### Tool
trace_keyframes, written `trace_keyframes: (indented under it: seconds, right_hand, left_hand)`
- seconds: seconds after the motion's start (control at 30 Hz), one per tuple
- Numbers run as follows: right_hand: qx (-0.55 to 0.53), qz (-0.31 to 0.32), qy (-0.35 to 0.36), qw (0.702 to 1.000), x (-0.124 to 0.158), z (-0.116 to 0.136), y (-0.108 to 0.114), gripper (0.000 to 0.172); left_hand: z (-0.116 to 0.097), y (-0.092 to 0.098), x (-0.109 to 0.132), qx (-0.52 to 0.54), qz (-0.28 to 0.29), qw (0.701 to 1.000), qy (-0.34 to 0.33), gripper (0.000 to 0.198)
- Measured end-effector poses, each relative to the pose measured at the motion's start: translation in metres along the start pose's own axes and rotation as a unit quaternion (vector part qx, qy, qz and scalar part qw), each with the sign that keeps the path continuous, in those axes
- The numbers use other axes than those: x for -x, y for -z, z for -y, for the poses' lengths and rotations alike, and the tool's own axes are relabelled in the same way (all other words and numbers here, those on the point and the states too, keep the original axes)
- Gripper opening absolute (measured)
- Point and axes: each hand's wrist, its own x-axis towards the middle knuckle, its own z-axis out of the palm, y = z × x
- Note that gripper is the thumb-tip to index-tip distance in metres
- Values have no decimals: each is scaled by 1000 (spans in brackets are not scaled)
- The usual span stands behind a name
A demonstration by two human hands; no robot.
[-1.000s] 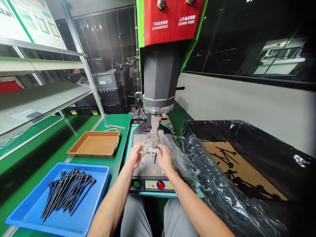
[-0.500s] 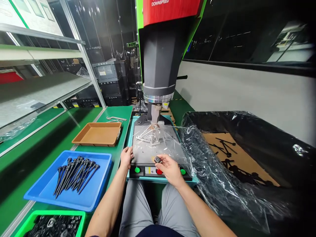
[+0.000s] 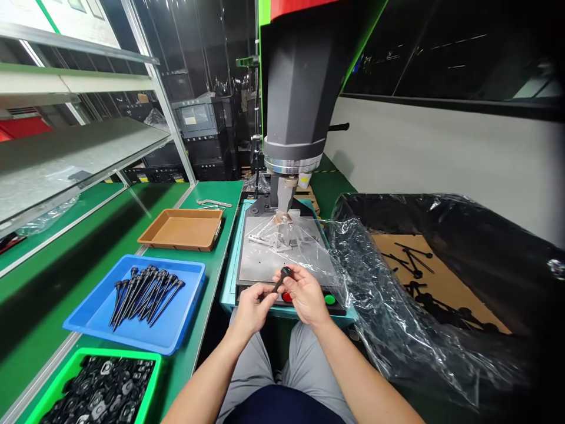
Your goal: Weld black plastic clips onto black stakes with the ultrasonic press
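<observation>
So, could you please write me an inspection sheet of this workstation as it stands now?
Surface: green bench at left; metal plate under the machine.
Work items: one black rod-like part in hand; similar parts heaped in the blue tray; small black pieces in the green bin.
Clutter: wrench-like tool behind the brown tray; clear film over part of the plate.
Hands: left hand pinches the part's shaft, right hand its head end.
Cables: one probable dark cable beside the machine.
Surroundings: shelf left, stacked crates behind, plastic-lined box right.
</observation>
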Motion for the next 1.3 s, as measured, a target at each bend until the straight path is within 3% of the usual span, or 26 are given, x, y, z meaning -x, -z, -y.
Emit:
trace_keyframes:
  seconds: [0.27,0.4,0.53,0.63,0.77,0.87,0.97,1.07,1.13,1.2,1.3]
  right_hand:
    - [5,7,-36,999,-2,0,-6,49]
    - [18,9,-42,999,-4,-1,-12,51]
    - [45,7,-20,999,-9,-8,-17,49]
    - [78,-1,-12,997,-15,-15,-26,48]
    - [121,11,-16,992,-23,-22,-42,50]
    - [126,52,-21,990,-26,-26,-50,58]
    - [124,79,-45,988,-26,-31,-47,58]
    - [139,91,-78,983,-23,-38,-36,56]
    - [151,93,-91,980,-19,-42,-29,55]
    - [157,94,-104,978,-14,-46,-23,54]
    - [158,93,-120,976,-8,-50,-19,55]
  left_hand:
    - [-2,4,8,107,32,989,93,26]
    - [-6,7,10,161,50,980,102,27]
    - [-5,13,10,185,30,977,106,26]
    - [-4,18,8,168,7,980,105,24]
    - [-13,34,6,66,-20,994,80,16]
    - [-24,63,11,-28,-51,996,64,16]
    - [-27,113,25,-133,-129,979,81,16]
    - [-15,168,46,-217,-246,936,128,10]
    - [1,197,57,-262,-295,897,201,9]
    - [19,215,62,-307,-291,868,259,9]
    - [42,224,60,-341,-264,858,279,16]
